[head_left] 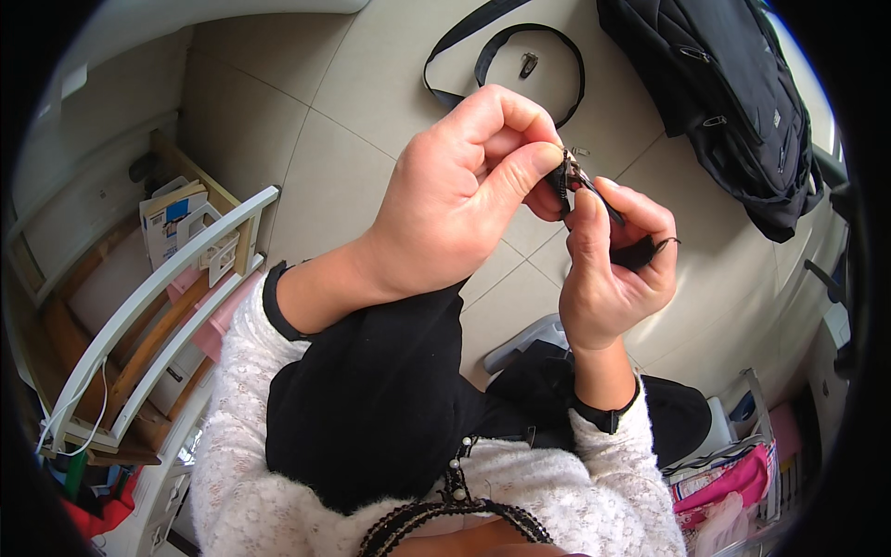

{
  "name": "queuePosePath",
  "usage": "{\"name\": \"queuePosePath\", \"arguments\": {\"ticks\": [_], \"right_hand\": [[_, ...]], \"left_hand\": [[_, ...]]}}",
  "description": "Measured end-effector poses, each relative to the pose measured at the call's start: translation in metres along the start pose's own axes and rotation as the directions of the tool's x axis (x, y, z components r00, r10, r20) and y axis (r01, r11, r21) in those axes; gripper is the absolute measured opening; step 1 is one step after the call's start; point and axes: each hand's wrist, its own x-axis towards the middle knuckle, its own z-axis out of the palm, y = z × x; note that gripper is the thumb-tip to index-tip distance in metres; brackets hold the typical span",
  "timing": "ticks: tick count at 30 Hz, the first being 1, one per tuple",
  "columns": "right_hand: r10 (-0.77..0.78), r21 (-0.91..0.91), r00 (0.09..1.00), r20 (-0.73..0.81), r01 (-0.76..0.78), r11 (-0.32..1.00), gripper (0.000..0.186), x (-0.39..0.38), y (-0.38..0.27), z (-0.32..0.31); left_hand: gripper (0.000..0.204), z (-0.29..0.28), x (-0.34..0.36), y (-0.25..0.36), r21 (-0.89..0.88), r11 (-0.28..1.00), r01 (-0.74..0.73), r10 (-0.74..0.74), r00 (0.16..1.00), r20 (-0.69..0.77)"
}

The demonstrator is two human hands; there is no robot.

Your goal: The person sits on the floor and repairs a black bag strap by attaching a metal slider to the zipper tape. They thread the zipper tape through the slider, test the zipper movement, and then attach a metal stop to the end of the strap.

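My left hand [450,190] is closed, thumb and index fingertips pinching one edge of a small black piece with ridged edges and a dark metal part [571,173]. Opposite it, my right hand [624,265] grips the other side of this piece between thumb and fingers. A black fabric-like end [635,252] with a thin loose thread sticks out from my right hand. Fingers cover much of the piece, so its exact kind cannot be made out. Both hands are held up above the tiled floor, close together.
A black strap [583,79] lies curled on the floor, with a small dark metal clip [528,64] inside its loop. A black backpack [733,93] rests at the far right. A white-railed wooden rack [167,278] stands left; a rack with pink items [742,478] stands lower right.
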Motion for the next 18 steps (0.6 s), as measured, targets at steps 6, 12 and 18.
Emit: {"name": "queuePosePath", "arguments": {"ticks": [6,12,18], "right_hand": [[-0.014,0.150,0.999,-0.035,0.020,0.988,0.023,0.004,0.012,0.002],[-0.037,0.049,0.996,0.078,0.033,0.998,0.023,0.007,0.016,-0.003],[0.059,-0.011,0.998,0.038,-0.058,0.998,0.018,0.008,0.015,-0.002]], "left_hand": [[0.020,0.001,0.000,0.003,-0.053,0.997,0.061,-0.061,0.998,0.013],[0.017,-0.001,0.002,0.000,0.078,0.997,-0.006,0.002,0.999,0.052],[0.016,-0.004,0.005,-0.001,0.135,0.990,0.042,-0.044,0.999,0.014]]}}
